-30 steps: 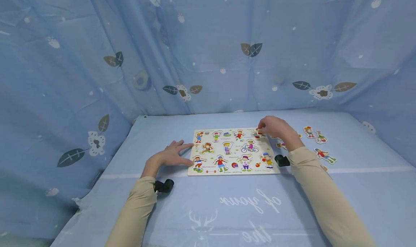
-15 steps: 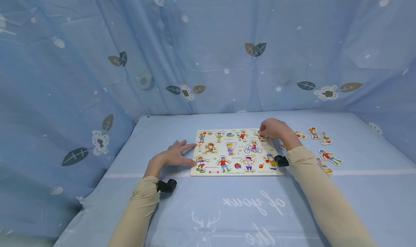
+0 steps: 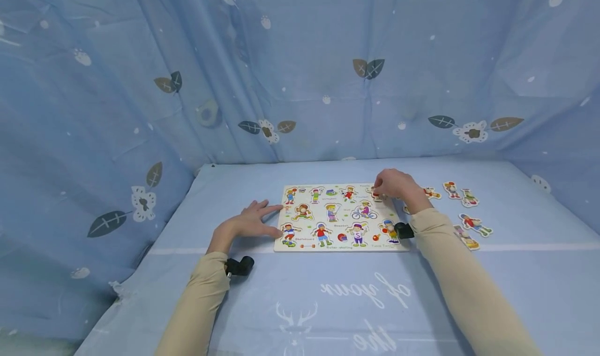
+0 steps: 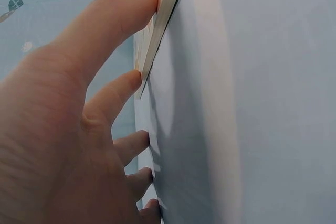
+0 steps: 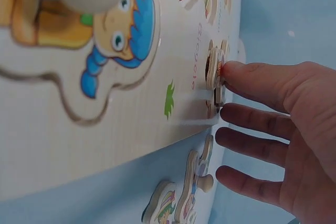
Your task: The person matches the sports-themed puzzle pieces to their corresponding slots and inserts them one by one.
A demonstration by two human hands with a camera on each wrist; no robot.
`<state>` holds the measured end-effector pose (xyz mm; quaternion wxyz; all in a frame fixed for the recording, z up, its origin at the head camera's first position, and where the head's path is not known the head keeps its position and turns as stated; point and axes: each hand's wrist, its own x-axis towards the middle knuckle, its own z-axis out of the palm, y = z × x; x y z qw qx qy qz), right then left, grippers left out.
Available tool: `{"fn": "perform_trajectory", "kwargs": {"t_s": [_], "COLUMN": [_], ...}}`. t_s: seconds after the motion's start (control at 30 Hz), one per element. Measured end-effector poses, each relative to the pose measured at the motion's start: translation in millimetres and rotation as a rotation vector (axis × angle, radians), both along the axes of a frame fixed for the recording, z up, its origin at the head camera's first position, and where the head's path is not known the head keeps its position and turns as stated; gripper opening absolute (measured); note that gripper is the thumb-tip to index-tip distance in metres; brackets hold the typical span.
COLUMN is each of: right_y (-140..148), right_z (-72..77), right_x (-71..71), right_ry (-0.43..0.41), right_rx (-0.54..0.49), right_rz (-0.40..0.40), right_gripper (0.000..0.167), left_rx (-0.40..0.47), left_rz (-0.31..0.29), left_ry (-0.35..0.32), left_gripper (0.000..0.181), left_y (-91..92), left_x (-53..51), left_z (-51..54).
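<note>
A pale puzzle board [image 3: 316, 221] printed with children at sports lies on the table. My left hand [image 3: 248, 223] is at its left side, fingers spread; in the left wrist view, the thumb [image 4: 142, 6] and index fingertip touch the board's edge. At the far right corner my right hand [image 3: 396, 183] pinches a small puzzle piece [image 3: 376, 195] over a recess. The right wrist view has the thumb [image 5: 233, 74] against this piece [image 5: 219, 69], its other fingers extended beside it. The piece's picture is mostly hidden, and I cannot tell whether it sits flat.
Several loose puzzle pieces lie right of the board, among them a red-shirted figure [image 3: 475, 225] and one near the forearm [image 3: 466, 237]. A knob stands out on a loose piece [image 5: 205, 183]. Patterned blue cloth [image 3: 323, 85] hangs behind the table.
The head view has shifted slightly, so the board appears further right. My right hand stays at the corner with the piece, barely moved. More of the loose piece by the right forearm shows.
</note>
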<state>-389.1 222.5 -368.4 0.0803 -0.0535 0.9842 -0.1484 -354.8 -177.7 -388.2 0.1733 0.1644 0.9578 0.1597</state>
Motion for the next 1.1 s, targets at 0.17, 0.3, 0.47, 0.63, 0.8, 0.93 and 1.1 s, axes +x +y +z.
{"fn": "perform_trajectory", "kwargs": {"t_s": [0.17, 0.3, 0.47, 0.63, 0.8, 0.93, 1.1], "right_y": [-1.3, -2.8, -5.8, -8.4, -9.5, -9.7, -9.6], "right_z": [0.3, 0.3, 1.1, 1.6, 3.3, 2.7, 0.6], "right_x": [0.0, -0.5, -0.2, 0.6, 2.4, 3.7, 5.0], "right_ry": [0.011, 0.020, 0.028, 0.040, 0.043, 0.051, 0.062], "right_rx": [0.019, 0.023, 0.024, 0.028, 0.029, 0.033, 0.040], "right_rz": [0.002, -0.012, -0.029, -0.039, -0.049, -0.040, -0.029], "right_gripper": [0.023, 0.024, 0.024, 0.025, 0.024, 0.023, 0.023], "left_rx": [-0.003, -0.006, -0.010, -0.018, -0.022, -0.017, -0.011], "left_rz": [0.003, 0.010, 0.017, 0.023, 0.019, 0.019, 0.015], "left_ry": [-0.004, -0.005, -0.010, -0.008, -0.006, -0.009, -0.012], "left_gripper": [0.091, 0.091, 0.090, 0.091, 0.091, 0.091, 0.090], "left_y": [0.7, 0.6, 0.0, -1.3, -0.8, -0.9, -0.8], "left_x": [0.5, 0.1, -0.7, -1.6, -1.6, -1.9, -0.6], "left_z": [0.6, 0.6, 0.4, -0.2, 0.8, 0.7, 0.2]}}
